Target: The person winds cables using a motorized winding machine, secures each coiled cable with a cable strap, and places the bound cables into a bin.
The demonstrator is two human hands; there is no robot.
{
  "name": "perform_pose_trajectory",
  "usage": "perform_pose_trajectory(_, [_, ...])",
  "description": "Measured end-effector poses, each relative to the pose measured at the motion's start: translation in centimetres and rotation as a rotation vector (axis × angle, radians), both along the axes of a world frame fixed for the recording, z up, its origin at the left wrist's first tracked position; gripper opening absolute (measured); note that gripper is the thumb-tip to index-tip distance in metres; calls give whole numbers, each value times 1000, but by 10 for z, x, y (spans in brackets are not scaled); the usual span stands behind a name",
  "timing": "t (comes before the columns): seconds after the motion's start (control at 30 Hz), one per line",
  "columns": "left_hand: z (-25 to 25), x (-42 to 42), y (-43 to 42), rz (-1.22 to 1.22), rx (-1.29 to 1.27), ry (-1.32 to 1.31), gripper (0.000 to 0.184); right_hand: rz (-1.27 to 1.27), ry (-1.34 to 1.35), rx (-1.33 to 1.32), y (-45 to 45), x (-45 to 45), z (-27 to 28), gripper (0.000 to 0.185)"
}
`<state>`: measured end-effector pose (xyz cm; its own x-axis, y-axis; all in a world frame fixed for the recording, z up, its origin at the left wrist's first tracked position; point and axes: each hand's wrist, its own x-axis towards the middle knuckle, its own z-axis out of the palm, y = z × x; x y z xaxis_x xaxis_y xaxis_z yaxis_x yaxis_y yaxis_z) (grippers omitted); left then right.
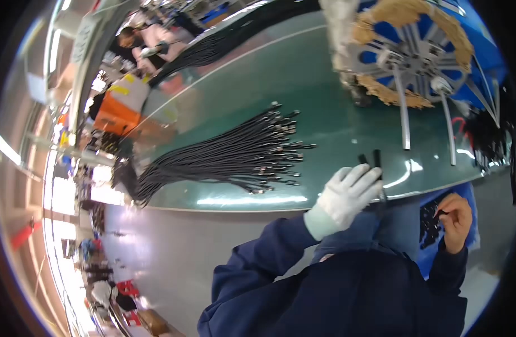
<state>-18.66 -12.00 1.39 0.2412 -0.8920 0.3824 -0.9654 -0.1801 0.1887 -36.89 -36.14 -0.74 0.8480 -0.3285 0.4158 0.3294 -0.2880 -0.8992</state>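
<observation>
My left hand (pixel 349 197) wears a white glove and is closed at the table's front edge. Its fingers hold a black cable (pixel 377 159), whose end sticks up past the fingertips; a second short black end (pixel 363 160) shows beside it. Over my lap, my bare right hand (pixel 455 221) pinches a small dark piece (pixel 442 213) between thumb and fingers. Just beside that hand lies a blue bag (pixel 472 236) with many small black parts (pixel 429 224) in it. Left of my gloved hand, a fanned bundle of black cables (pixel 213 154) with metal ends rests on the green table (pixel 213 104).
A spoked metal wheel fixture (pixel 415 64) with tan wrapping and protruding rods stands at the back right. Another black cable bundle (pixel 213 48) lies along the far side. An orange box (pixel 116 111) sits at the left. Another person (pixel 157 45) works beyond the table.
</observation>
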Motion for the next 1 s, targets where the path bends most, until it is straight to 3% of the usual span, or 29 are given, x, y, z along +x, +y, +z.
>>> perform_pose_trajectory(0.1, [20, 16, 12, 99, -107, -13, 39, -6, 37, -151, 4, 7, 4, 15])
perform_pose_trajectory(0.17, [32, 53, 35, 182, -424, -99, 36, -42, 42, -160, 1, 6, 4, 14])
perform_pose_trajectory(0.27, [36, 118, 89, 536, -285, -100, 22, -107, 58, -152, -1, 3, 2, 14])
perform_pose_trajectory(0.33, [12, 149, 119, 737, -8, -37, 19, -129, 80, -130, 0, 5, 0, 15])
perform_pose_trajectory(0.37, [-4, 158, 122, 763, 1, -53, 20, -127, 103, -114, 2, 6, 0, 15])
perform_pose_trajectory(0.67, [2, 152, 122, 588, -288, 22, 11, -25, 184, -87, 20, 22, 23, 17])
perform_pose_trajectory(0.77, [45, 104, 84, 392, -392, 18, 15, 2, 187, -120, 28, 32, 37, 23])
perform_pose_trajectory(0.87, [71, 44, 40, 101, -391, 63, 22, 66, 203, 186, 42, 42, 44, 23])
perform_pose_trajectory(1.0, [73, -23, -2, 15, -345, 363, 18, 114, 87, 372, 50, 51, 46, 27])
